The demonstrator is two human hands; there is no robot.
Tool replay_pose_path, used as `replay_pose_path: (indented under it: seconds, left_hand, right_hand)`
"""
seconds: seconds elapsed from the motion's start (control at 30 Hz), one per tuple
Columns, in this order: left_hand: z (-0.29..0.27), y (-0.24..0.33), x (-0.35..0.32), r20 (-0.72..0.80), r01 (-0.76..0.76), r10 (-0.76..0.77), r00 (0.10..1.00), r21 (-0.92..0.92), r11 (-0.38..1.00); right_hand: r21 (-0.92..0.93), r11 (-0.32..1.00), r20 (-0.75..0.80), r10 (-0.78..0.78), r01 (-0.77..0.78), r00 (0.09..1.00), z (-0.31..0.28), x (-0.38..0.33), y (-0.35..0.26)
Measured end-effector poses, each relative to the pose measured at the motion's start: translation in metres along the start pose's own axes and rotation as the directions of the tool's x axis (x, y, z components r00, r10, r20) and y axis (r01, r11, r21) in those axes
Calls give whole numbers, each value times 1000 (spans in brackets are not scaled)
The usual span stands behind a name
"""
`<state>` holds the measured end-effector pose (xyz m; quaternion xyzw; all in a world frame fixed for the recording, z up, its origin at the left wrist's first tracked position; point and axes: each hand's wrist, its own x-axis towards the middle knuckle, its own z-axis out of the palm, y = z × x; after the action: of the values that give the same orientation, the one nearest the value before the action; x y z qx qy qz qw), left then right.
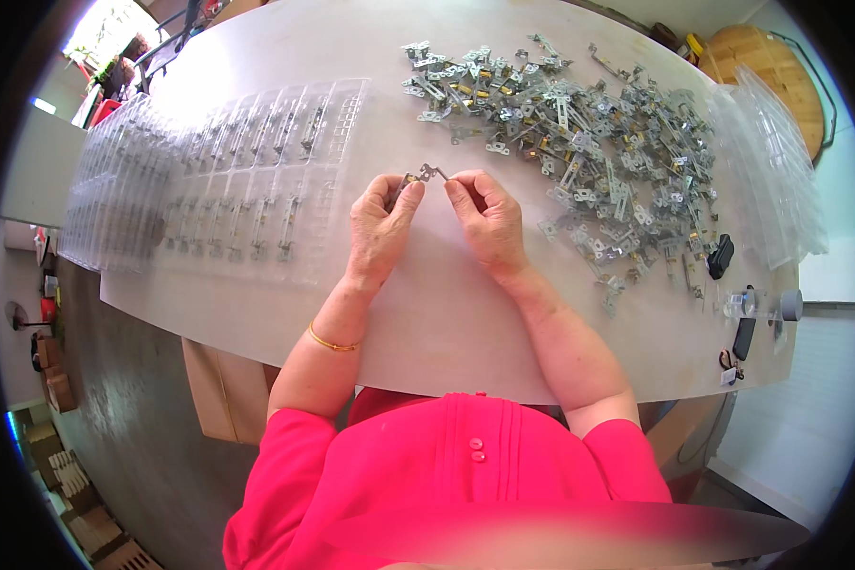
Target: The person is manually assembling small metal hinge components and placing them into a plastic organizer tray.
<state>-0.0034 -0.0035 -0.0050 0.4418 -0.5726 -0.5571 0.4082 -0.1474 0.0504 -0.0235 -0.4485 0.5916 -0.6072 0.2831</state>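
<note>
A small metal hinge part (427, 174) is held between both hands over the white table (446, 313). My left hand (378, 228) pinches its left end, where a bit of brass shows. My right hand (484, 217) pinches its right end with thumb and forefinger. A large heap of similar metal parts (579, 142) lies just right of my hands. A clear plastic tray (266, 176) with parts set in its slots lies to the left.
Stacked clear trays (114, 190) sit at the far left and more clear trays (774, 171) at the far right. A black object (721, 256), a small bottle (760, 304) and a cable lie near the right edge. Cardboard boxes (223, 389) stand under the table.
</note>
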Motion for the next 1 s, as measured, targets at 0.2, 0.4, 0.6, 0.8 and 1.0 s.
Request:
replay_pose_path:
  seconds: [0.2,0.4,0.6,0.8,1.0]
  left_hand:
    - [-2,-3,2,0,1,-1,1000,-1,1000]
    - [0,-3,1,-34,-94,98,995,96,991]
    - [2,-3,-3,-16,-327,356,934,362,873]
    - [4,-5,-2,58,-464,489,870,429,775]
    - [2,-7,-3,103,-486,502,859,474,735]
  right_hand:
    - [-49,999,9,-17,17,1000,-1,0,-1]
    - [-104,994,8,-38,38,999,0,0,-4]
    - [-222,967,17,-122,123,992,-2,2,-3]
    - [-118,990,17,-70,72,997,-2,3,2]
    - [97,978,173,168,-187,970,-5,4,8]
